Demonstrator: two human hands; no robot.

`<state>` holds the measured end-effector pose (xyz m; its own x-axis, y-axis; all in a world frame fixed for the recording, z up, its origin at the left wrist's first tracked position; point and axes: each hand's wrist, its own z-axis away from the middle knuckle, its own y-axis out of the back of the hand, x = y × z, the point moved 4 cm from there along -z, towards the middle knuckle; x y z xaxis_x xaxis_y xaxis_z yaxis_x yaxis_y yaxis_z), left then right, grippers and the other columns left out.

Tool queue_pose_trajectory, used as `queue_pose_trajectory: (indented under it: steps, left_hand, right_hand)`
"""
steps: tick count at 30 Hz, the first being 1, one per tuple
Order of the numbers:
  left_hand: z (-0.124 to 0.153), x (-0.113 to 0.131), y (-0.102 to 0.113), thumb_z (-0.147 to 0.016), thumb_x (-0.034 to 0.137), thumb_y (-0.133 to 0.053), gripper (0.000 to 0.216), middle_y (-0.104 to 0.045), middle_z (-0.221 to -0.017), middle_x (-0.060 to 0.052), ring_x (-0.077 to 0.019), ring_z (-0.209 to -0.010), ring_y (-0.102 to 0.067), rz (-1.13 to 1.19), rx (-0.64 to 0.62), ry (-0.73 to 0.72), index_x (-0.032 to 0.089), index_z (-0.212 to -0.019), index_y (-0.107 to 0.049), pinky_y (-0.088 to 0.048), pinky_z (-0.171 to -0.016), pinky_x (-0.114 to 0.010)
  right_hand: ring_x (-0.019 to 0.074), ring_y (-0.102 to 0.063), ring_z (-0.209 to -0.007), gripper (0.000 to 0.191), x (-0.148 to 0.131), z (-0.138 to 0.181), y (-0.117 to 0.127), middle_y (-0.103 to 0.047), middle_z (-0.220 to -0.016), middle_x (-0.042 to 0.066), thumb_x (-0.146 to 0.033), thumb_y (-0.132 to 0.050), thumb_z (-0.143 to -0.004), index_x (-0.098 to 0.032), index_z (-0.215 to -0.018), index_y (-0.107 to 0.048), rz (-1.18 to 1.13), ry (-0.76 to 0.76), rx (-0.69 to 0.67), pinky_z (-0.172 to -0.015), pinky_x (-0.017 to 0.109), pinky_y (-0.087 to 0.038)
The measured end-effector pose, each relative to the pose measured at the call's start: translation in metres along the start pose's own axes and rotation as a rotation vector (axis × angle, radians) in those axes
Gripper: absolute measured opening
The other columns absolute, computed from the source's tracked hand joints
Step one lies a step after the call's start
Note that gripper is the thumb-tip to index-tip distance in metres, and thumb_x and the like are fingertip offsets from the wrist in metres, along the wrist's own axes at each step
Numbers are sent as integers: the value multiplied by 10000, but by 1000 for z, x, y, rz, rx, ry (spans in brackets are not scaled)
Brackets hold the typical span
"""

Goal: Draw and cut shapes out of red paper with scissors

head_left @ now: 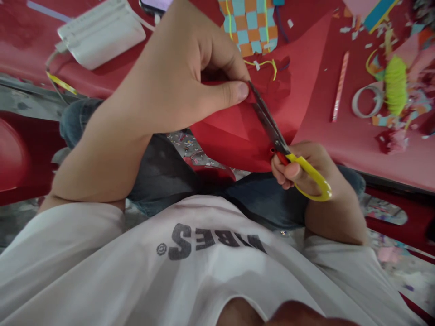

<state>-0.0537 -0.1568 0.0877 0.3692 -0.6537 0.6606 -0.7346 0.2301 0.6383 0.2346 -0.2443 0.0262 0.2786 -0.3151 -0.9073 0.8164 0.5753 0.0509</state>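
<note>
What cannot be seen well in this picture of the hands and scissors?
Head view: the left hand covers the edge of the red paper that it pinches.
Head view: the right hand hides part of the handle of the scissors.
Head view: the top edge cuts off the woven paper mat.
Head view: the scraps at far right are too small and blurred.

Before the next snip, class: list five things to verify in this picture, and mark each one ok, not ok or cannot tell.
1. Left hand pinches the red paper between thumb and fingers: ok.
2. Right hand holds the scissors by their yellow handles: ok.
3. Left thumb clear of the blade tips: not ok, it sits right beside them.
4. Blades meet the paper: ok, they lie across it.
5. Cutting line marked on the paper: cannot tell.
</note>
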Motion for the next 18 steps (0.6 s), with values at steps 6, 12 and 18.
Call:
queue_pose_trajectory:
  steps: [6,12,18]
  left_hand:
    - [0,4,-1,-1014,256,-762,184,-756,-874,16,-220,-862,-780,-8,31,91,133,-1047,-894,-575,-773,-379]
    - [1,4,-2,-978,269,-766,190,-776,-855,4,-204,-772,-740,-11,76,89,158,-1028,-912,-564,-731,-375]
    - [1,2,-4,-982,244,-755,176,-784,-856,12,-198,-777,-731,-14,83,81,150,-1014,-900,-493,-706,-344]
  right_hand:
    - [106,-558,-448,712,-2,1,-1,-590,-595,21,-819,-859,-870,-169,-694,-629,3,-7,4,-391,188,-430]
    - [103,-563,-441,675,-4,1,-2,-599,-594,21,-768,-848,-919,-174,-693,-621,20,25,0,-388,185,-419]
    - [107,-568,-423,716,-9,0,-3,-607,-577,31,-813,-805,-928,-170,-677,-618,64,55,0,-381,186,-435]
